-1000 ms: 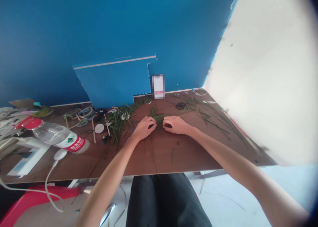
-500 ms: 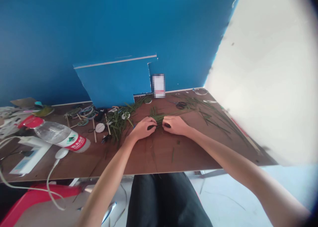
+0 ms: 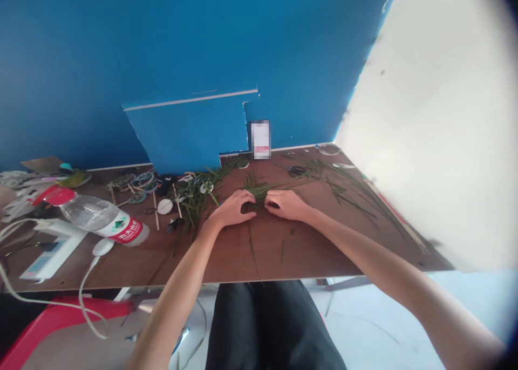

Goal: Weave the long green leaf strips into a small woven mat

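Note:
Between my two hands lies a small woven piece of green leaf strips [image 3: 254, 183], with long loose ends pointing off to the right. My left hand [image 3: 235, 208] rests at its left side, thumb and fingers parted, with a gap between them. My right hand [image 3: 285, 205] is closed at the other side, fingertips curled on the strips; its grip is partly hidden. More loose leaf strips [image 3: 194, 200] lie heaped to the left, around a white disc [image 3: 206, 187]. Dark scissors [image 3: 297, 171] lie behind my right hand.
A water bottle [image 3: 101, 217] lies at the left beside a white power strip [image 3: 56, 251] with cables. Leaf strips [image 3: 353, 197] are scattered at the right. A blurred upright card [image 3: 260, 139] stands against the blue wall [image 3: 307, 62]. The brown table [image 3: 315, 251] ends before my lap.
The thumb of my left hand has moved away from its fingers, opening a gap. My right hand stays in place on the strips. The view has shifted slightly.

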`<state>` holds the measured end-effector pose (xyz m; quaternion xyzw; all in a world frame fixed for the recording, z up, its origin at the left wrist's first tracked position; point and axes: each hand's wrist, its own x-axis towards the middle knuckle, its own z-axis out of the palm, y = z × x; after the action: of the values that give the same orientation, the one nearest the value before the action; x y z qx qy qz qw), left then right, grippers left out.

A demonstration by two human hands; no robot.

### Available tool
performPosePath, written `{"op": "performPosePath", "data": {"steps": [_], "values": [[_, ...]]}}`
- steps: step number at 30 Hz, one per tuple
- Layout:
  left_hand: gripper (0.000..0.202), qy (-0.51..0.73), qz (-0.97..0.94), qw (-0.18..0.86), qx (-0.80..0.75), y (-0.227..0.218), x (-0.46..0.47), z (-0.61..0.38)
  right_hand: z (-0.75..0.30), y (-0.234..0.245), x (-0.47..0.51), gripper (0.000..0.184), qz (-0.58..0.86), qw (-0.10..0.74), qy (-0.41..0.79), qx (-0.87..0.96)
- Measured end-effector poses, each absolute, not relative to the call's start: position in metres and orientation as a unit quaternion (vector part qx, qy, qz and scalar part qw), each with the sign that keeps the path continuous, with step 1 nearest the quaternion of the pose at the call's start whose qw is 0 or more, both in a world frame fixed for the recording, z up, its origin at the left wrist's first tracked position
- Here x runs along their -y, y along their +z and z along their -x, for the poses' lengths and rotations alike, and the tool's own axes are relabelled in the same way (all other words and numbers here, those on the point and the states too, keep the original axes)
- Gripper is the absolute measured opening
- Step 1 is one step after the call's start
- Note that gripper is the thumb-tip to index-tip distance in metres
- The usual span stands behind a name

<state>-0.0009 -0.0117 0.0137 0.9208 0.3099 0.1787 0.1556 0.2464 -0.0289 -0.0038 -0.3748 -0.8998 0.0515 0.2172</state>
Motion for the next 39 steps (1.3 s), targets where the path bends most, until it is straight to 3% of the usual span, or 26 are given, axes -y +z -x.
{"op": "performPosePath", "data": {"steps": [13,28,39], "values": [[0.033,0.161,-0.924,0.162,-0.306,0.018,0.011,0.009,-0.258,-0.002,0.023,0.011,0.360,0.207,0.064,0.907],[0.016,0.178,-0.916,0.170,-0.317,0.014,0.008,0.007,-0.265,0.000,0.019,0.015,0.334,0.202,0.073,0.918],[0.024,0.213,-0.907,0.171,-0.322,0.015,0.009,0.001,-0.257,0.002,0.024,0.013,0.359,0.185,0.052,0.913]]}}
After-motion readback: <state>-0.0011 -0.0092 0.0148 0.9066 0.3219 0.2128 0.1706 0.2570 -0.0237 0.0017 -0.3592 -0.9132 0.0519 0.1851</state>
